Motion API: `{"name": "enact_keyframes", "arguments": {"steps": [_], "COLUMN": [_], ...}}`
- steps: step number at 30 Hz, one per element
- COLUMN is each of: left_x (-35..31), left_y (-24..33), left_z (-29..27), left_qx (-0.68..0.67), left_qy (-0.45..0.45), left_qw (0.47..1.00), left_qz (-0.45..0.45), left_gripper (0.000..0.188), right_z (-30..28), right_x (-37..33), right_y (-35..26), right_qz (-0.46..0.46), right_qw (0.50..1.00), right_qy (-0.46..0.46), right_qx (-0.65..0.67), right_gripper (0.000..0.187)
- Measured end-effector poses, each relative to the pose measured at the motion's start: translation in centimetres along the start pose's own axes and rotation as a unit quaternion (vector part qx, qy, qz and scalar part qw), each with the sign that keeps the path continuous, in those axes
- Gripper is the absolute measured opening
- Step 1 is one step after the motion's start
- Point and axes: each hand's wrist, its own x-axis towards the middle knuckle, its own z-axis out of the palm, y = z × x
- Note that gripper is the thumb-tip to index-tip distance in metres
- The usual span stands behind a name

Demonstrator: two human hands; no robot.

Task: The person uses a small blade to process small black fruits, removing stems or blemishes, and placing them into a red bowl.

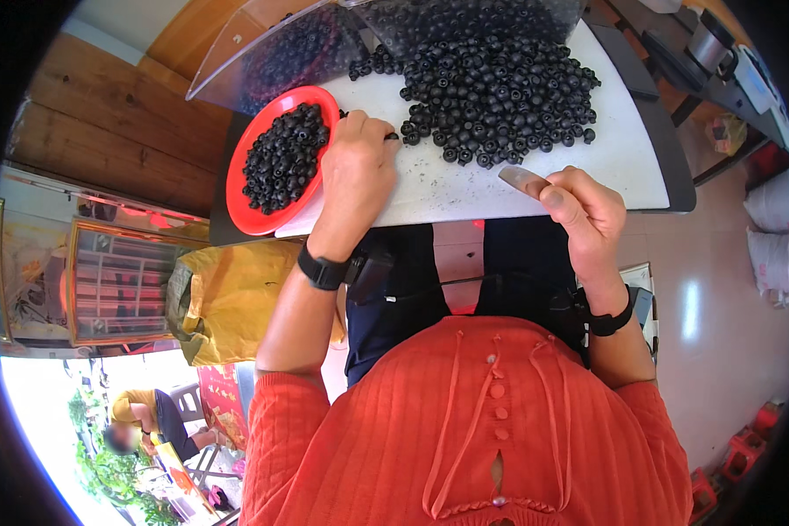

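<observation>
My left hand (359, 167) is curled over the white board (465, 188), between a red plate and a pile of black parts. A small black round part (392, 137) shows at its fingertips, partly hidden by the hand. My right hand (587, 206) grips a short flat metal blade (524, 181), tip pointing left at the near edge of the pile. The pile (500, 96) is made of many small black round parts with holed tops. On the left, the red plate (242, 197) is tilted in view and heaped with similar black parts (280, 162).
Clear plastic panels (228, 57) stand along the table's back. Dark specks dot the board's near part. A yellow bag (237, 298) sits below the plate at left. A metal cup (710, 42) stands far right. Another person (140, 412) sits outside at lower left.
</observation>
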Motion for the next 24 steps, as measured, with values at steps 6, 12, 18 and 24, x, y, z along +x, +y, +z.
{"name": "enact_keyframes", "arguments": {"steps": [6,12,18,24], "left_x": [-2.2,-2.3,-2.1,-2.1], "left_y": [1.4,1.2,1.4,1.3], "left_z": [-1.2,-0.6,-0.6,-0.9], "left_qx": [0.001,0.012,0.02,-0.11], "left_qy": [0.022,0.027,0.019,0.023], "left_qw": [1.0,0.999,0.998,0.993], "left_qz": [0.021,0.037,0.056,0.028], "left_gripper": [0.01,0.015,0.019,0.015], "right_z": [0.2,0.6,1.2,2.1], "right_x": [0.0,0.1,0.5,0.7], "right_y": [-0.1,0.0,-0.1,-0.9], "right_qz": [0.013,0.048,0.046,0.004], "right_qw": [1.0,0.999,0.999,0.992], "right_qy": [-0.006,0.007,0.003,-0.008], "right_qx": [-0.006,0.001,-0.026,-0.123], "right_gripper": [0.03,0.031,0.025,0.033]}}
